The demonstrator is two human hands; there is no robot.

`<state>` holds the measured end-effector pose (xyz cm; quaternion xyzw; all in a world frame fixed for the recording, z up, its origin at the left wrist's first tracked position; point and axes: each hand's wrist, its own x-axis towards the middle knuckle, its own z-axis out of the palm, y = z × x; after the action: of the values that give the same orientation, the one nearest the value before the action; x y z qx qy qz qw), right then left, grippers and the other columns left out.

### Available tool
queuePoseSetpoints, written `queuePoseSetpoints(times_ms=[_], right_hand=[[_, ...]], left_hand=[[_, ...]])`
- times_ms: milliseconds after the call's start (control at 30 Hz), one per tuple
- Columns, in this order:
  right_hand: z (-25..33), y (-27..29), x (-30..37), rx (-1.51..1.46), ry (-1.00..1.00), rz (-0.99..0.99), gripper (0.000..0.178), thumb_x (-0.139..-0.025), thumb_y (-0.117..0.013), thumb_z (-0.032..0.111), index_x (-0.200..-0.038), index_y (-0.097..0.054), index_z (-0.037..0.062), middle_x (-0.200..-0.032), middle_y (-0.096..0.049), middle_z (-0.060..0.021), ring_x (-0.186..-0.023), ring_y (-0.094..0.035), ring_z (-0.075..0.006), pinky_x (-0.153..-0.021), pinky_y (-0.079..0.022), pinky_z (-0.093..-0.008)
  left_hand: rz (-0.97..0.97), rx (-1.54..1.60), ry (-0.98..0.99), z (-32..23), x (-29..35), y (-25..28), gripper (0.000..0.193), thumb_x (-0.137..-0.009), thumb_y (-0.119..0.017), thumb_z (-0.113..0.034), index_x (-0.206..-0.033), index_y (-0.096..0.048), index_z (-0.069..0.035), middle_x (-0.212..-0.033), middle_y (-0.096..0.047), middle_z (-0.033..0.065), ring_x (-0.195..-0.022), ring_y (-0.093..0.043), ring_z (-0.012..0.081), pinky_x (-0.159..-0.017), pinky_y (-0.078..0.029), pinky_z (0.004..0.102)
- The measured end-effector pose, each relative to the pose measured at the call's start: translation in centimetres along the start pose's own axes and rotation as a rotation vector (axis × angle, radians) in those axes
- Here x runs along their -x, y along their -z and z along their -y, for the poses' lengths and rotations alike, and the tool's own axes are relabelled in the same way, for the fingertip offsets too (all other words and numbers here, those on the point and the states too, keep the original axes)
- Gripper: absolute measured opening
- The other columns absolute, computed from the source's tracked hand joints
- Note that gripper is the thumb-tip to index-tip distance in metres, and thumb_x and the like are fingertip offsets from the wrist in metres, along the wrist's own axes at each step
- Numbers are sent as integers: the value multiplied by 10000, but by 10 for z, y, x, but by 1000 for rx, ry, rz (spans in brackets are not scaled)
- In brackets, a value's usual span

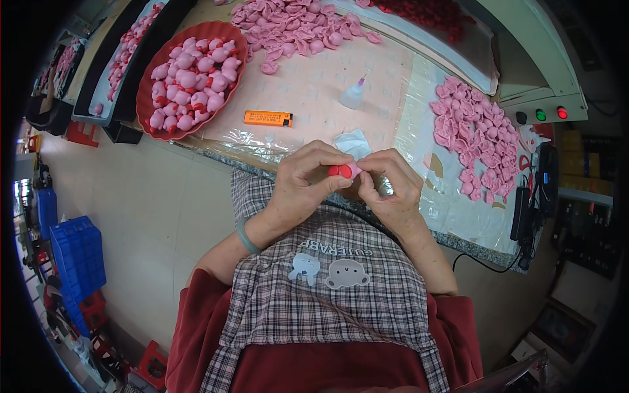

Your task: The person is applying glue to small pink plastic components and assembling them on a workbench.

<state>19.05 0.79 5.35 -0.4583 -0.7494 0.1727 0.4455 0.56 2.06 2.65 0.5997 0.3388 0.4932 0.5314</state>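
Observation:
My left hand point(304, 180) and my right hand point(391, 187) meet above my lap at the table's near edge. Both pinch one small pink toy figure with a red part point(345, 171) between their fingertips. A green bangle point(247, 237) sits on my left wrist. A red round tray point(230, 34) heaped with finished pink figures with red parts lies at the far left of the table. Loose pink shells are piled at the back centre point(298, 26) and at the right point(473, 134).
An orange lighter point(268, 118), a small clear glue bottle point(352, 93) and a crumpled white tissue point(352, 141) lie on the plastic-covered table point(314, 78). Black trays with pink pieces point(124, 59) sit far left. Blue crates point(77, 252) stand on the floor. A control box with coloured buttons point(541, 113) is at right.

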Motion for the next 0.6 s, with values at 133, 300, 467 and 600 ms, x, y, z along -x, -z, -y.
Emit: queuePoseSetpoints(times_ms=[133,300,467,600], right_hand=[[-1,-1,0,-13,-30,-4,188,-697,-683,-84,-862,-651,0,-835,-656,-115,-746,-665,-220,-640,-520,-295],[0,-1,1,-26,-40,1,188,-693,-687,-85,-857,-649,-1,-831,-656,-115,-744,-665,-220,-644,-519,-292],[0,-2,2,-27,-56,-2,182,-688,-687,-87,-845,-646,-3,-826,-656,-116,-745,-666,-219,-648,-520,-293],[0,-3,2,-24,-69,3,183,-687,-684,-90,-844,-646,-4,-826,-656,-116,-745,-667,-218,-647,-521,-293]], left_hand=[[5,-15,-10,1,-1,0,263,-768,-752,-12,-1024,-692,-26,-947,-651,79,-902,-639,176,-799,-517,287],[5,-23,-9,3,1,0,264,-768,-750,-10,-1025,-693,-26,-945,-652,80,-900,-641,178,-795,-518,288],[8,1,-10,5,1,1,262,-767,-748,-3,-1023,-694,-27,-950,-649,80,-898,-638,176,-794,-516,285],[1,32,17,5,2,0,262,-765,-748,-1,-1020,-693,-27,-950,-647,79,-896,-636,174,-799,-514,284]])
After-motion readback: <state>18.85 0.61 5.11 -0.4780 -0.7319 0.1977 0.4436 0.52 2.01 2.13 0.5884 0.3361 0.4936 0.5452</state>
